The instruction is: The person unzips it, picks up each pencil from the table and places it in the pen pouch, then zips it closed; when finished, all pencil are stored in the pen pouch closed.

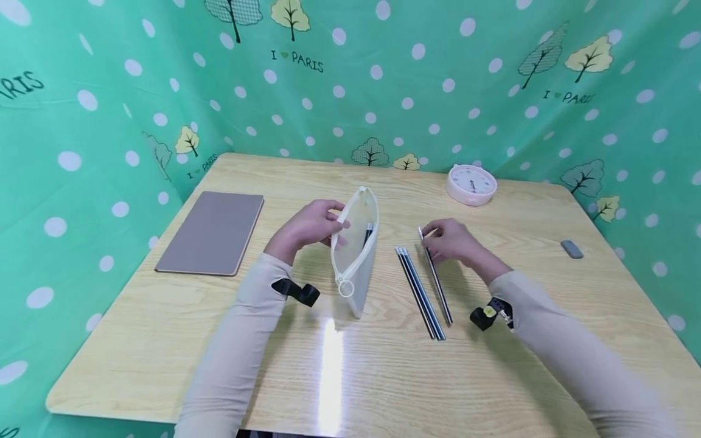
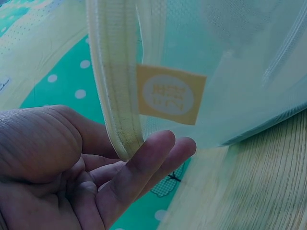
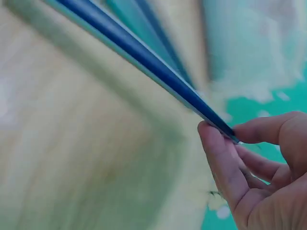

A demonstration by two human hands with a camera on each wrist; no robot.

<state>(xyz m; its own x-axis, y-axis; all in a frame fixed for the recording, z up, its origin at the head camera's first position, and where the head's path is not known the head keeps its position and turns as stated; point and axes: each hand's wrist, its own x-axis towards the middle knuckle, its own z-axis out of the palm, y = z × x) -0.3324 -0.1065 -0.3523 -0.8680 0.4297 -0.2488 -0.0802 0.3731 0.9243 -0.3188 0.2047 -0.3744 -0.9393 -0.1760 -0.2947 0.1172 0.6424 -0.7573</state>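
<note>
My left hand (image 1: 314, 224) pinches the rim of a white zip pouch (image 1: 362, 286), which stands upright with its mouth spread. Inside the pouch, the ends of dark pencils (image 1: 369, 230) show; the rest of them is hidden. A yellow label (image 2: 168, 93) is on the pouch wall near my left fingers in the left wrist view. To the right, my right hand (image 1: 450, 239) pinches a dark blue pencil (image 1: 440, 289) near its far end, with the pencil slanting down toward me. Several more pencils (image 1: 420, 295) lie side by side on the table between the pouch and that pencil.
A grey-brown notebook (image 1: 210, 234) lies at the left of the wooden table (image 1: 263, 377). At the back right is a pink round clock (image 1: 471, 185), and a small grey eraser-like object (image 1: 572, 249) sits near the right edge. Green patterned cloth (image 1: 416, 85) hangs behind.
</note>
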